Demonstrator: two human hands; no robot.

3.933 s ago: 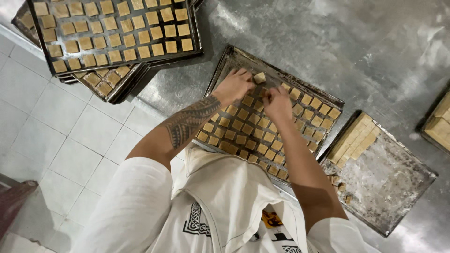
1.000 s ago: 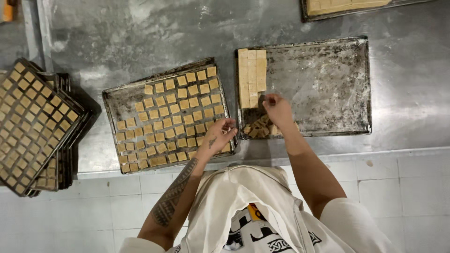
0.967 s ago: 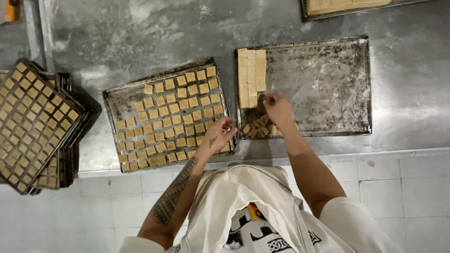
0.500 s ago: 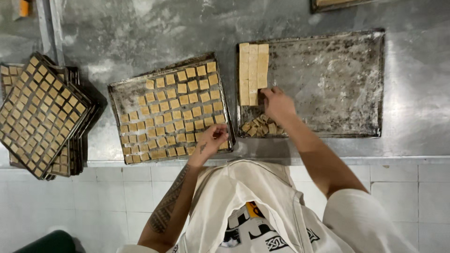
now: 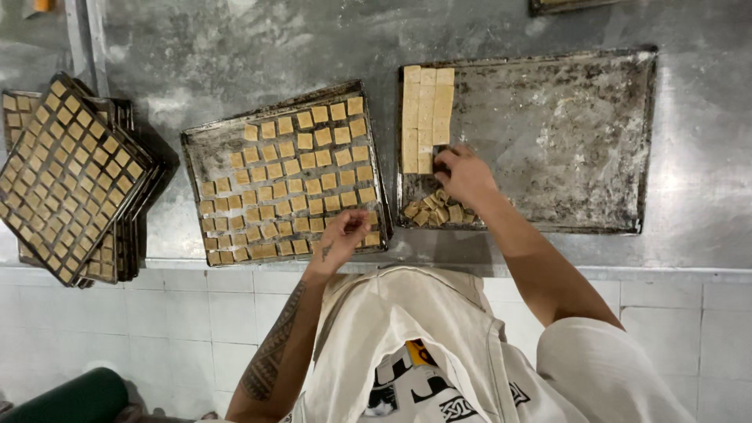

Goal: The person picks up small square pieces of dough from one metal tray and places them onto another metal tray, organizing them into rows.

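Note:
My left hand (image 5: pixel 342 233) hovers over the near right corner of the middle baking tray (image 5: pixel 196 160). Its fingers are curled, and what they hold is hidden. That tray carries rows of small tan dough squares (image 5: pixel 301 168). My right hand (image 5: pixel 466 176) is on the right tray (image 5: pixel 564 133). Its fingertips pinch at the near end of several uncut dough strips (image 5: pixel 425 110). A small heap of loose cut dough pieces (image 5: pixel 433 211) lies just below that hand.
A stack of trays (image 5: pixel 66 176) filled with dough squares sits skewed at the left end of the steel counter (image 5: pixel 235 47). Another tray's edge (image 5: pixel 580 5) shows at the top. White tiles (image 5: pixel 157 329) face the counter's front. A dark green round object (image 5: pixel 66 398) is at the bottom left.
My left hand has drawn back to the middle tray's near right corner and curled its fingers. My right hand stays at the end of the dough strips.

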